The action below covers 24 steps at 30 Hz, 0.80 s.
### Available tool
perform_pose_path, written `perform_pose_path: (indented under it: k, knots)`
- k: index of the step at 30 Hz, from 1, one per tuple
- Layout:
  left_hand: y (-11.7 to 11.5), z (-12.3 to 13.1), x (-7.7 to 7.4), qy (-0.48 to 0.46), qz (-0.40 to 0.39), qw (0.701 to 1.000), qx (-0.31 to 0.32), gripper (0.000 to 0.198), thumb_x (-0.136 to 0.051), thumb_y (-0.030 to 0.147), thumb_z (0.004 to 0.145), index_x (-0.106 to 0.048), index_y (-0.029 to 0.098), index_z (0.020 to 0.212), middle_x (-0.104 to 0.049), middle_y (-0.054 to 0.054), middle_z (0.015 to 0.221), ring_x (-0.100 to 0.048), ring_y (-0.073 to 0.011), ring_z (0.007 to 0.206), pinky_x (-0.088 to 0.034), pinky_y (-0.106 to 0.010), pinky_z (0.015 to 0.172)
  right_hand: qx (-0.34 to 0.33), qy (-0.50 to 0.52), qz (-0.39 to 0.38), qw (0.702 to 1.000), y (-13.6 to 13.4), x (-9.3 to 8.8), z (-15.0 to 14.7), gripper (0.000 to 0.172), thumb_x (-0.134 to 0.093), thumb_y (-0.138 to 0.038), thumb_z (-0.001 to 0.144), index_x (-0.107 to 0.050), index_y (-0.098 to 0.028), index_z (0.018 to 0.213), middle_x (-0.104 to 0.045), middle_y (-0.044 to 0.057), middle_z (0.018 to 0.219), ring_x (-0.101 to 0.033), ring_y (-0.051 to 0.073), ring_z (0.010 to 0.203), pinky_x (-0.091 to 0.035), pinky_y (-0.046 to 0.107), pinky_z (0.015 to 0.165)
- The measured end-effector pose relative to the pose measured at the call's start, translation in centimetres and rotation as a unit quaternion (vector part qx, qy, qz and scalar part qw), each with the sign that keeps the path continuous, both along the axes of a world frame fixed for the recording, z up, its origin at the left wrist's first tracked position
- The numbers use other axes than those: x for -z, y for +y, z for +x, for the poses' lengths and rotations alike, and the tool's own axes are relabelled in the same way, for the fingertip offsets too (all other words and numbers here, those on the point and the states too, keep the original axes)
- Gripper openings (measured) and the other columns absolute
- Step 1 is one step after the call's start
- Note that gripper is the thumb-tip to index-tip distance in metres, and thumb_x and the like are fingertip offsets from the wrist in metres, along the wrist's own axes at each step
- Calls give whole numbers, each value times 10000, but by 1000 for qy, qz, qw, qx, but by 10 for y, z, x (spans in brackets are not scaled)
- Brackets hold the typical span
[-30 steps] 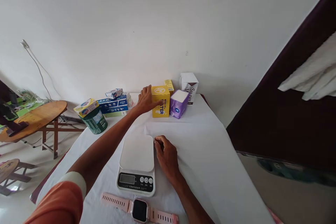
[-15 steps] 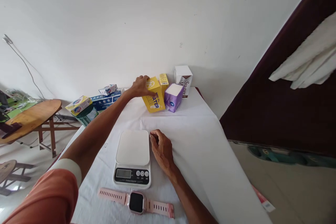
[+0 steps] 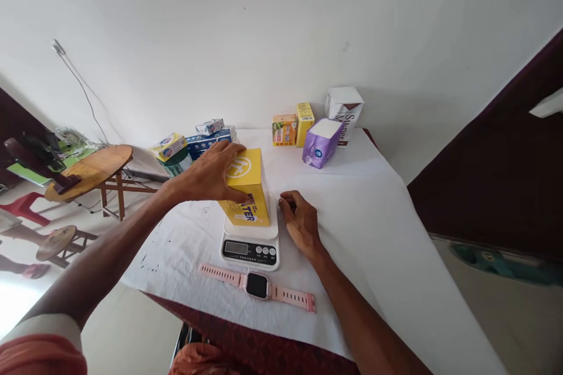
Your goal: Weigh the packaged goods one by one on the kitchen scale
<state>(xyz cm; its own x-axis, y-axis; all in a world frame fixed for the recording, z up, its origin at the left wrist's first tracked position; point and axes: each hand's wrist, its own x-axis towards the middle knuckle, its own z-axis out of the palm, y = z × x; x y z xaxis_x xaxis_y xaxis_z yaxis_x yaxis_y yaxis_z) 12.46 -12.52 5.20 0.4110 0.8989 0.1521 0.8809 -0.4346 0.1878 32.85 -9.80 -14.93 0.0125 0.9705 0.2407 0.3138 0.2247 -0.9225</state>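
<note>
Left hand grips the yellow box, on or just above the white scale, can't tell which! Right hand curls loosely beside it, fingers slightly parted; the pink watch lies nearer on the worktop.
</note>
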Motion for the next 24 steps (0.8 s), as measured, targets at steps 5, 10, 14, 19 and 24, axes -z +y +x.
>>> perform_pose_path:
  k: [5,10,14,19,24]
  knots:
    - [-2,-1,0,11,-34,999,12,1025,-843,570,618,-405,194,1466,-499,-131,1313,-489,-374,1267,-402,-549,1105,-1,-1,-5,1000,-3,0,0,249,-496,-418,845,-626,-219,919,-725,71,850,-672,228,791,-497,341,756]
    - [0,-13,-7,-43,-54,997,16,1140,-843,614,635,-281,262,1562,-378,-153,1517,-335,-418,1437,-331,-610,1170,-5,3,-5,1000,-5,-1,1,243,-494,-423,846,-620,-224,907,-718,62,824,-668,224,772,-491,341,742]
    - [-2,-29,-15,-101,-26,995,2,1114,-836,621,662,-275,317,1575,-344,-117,1585,-326,-410,1461,-299,-614,1198,-9,4,-6,1000,-5,-4,1,252,-500,-437,842,-621,-225,903,-723,64,831,-675,224,776,-491,342,742]
    - [4,-20,-22,-68,-26,997,22,1162,-854,594,619,-279,270,1576,-353,-135,1577,-352,-416,1442,-311,-590,1196,-14,-2,-13,1000,-4,-4,2,302,-505,-470,824,-626,-213,925,-735,90,852,-692,249,797,-507,364,750]
    - [16,6,-14,66,-103,991,53,1188,-835,621,566,-312,157,1527,-471,-189,1450,-399,-410,1400,-330,-548,1174,-15,-8,-27,999,-2,-1,3,362,-501,-518,818,-637,-210,953,-741,99,896,-694,258,831,-512,366,769]
